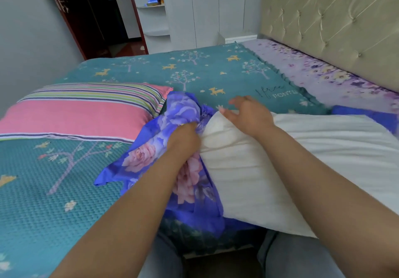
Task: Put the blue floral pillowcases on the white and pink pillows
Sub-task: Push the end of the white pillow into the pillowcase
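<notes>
My left hand [184, 137] gripped the bunched blue floral pillowcase [172, 148], my open right hand [248, 115] rested on the uncovered white pillow [302, 159], and the pink pillow [75, 113] lay bare.

the left hand [185, 137] grips the bunched blue floral pillowcase [172, 148] at one end of the white pillow [280, 159], while the right hand [248, 115] rests on that pillow, fingers loose; the pink pillow [75, 113] (striped) lies beside them on the bed [54, 180].
</notes>
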A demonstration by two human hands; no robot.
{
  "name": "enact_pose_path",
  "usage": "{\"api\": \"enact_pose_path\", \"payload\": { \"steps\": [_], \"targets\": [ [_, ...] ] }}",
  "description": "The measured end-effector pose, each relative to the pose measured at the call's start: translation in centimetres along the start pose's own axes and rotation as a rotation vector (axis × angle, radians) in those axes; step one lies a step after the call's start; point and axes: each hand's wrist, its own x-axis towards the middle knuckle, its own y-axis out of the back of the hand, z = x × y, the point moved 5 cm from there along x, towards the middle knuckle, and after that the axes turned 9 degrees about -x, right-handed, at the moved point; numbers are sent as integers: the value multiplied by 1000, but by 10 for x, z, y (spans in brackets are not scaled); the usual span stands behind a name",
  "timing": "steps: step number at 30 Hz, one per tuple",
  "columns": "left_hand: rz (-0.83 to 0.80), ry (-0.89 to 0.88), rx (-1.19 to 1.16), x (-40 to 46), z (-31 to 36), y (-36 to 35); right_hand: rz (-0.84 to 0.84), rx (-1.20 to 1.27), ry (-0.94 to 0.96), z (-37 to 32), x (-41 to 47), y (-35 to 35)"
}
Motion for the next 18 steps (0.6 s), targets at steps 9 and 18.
{"api": "enact_pose_path", "payload": {
  "steps": [9, 18],
  "targets": [
    [241, -66, -44, -8, 10, 47, -351, 90, 161, -22, -18, -41],
    [-92, -156, 253, 14, 109, 58, 280, 311, 433, -71, -81, -24]
  ]
}}
